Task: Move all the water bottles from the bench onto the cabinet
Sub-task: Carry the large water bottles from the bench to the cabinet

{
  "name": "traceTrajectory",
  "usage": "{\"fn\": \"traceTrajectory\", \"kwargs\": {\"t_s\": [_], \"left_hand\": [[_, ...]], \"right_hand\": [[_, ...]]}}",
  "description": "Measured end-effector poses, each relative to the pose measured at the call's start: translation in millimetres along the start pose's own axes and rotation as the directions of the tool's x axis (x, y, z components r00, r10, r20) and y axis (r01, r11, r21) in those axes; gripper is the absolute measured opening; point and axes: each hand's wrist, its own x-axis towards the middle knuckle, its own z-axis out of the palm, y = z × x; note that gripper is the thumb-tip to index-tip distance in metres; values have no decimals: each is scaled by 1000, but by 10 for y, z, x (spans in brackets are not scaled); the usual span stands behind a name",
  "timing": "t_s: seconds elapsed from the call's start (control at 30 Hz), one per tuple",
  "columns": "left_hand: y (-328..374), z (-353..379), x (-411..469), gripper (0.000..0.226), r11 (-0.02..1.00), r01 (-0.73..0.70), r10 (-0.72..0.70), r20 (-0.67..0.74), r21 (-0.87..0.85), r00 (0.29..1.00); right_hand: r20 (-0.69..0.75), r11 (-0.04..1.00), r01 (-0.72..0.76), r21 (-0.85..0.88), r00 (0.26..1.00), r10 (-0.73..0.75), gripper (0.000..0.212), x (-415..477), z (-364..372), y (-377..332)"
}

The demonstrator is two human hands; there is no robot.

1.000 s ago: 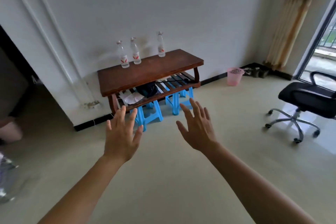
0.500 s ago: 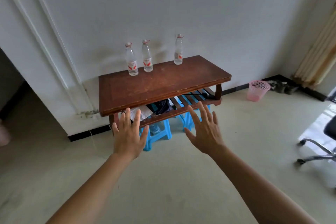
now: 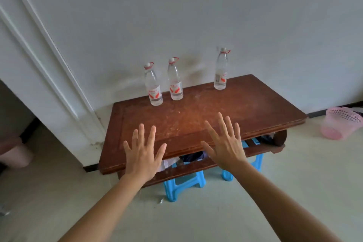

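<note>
I am holding left hand and right hand flat, fingers spread, holding nothing, over near edge of tabletop. Three water bottles standing upright along far edge by wall, well apart from hands.

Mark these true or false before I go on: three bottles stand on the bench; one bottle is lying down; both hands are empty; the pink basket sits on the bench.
1. Three bottles stand on the bench: true, the left bottle, middle bottle and right bottle.
2. One bottle is lying down: false, all are upright.
3. Both hands are empty: true, left hand and right hand are spread open.
4. The pink basket sits on the bench: false, it is on the floor.
</note>
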Motion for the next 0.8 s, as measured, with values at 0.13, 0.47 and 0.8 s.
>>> {"fn": "traceTrajectory", "kwargs": {"t_s": [0.13, 0.47, 0.8], "left_hand": [[-35, 28, 807, 81, 998, 65, -65, -11, 12, 998], [-640, 922, 2219, 88, 978, 206, -197, 146, -44, 969], [-1440, 1686, 4203, 112, 918, 276, -191, 296, -283, 936]], "right_hand": [[-27, 998, 53, 31, 998, -52, 73, 1125, 95, 163], [115, 983, 180, -47, 978, -173, 92, 2685, 1049, 38], [140, 821, 465, -332, 885, -445, 98, 4793, 1444, -451]]}}
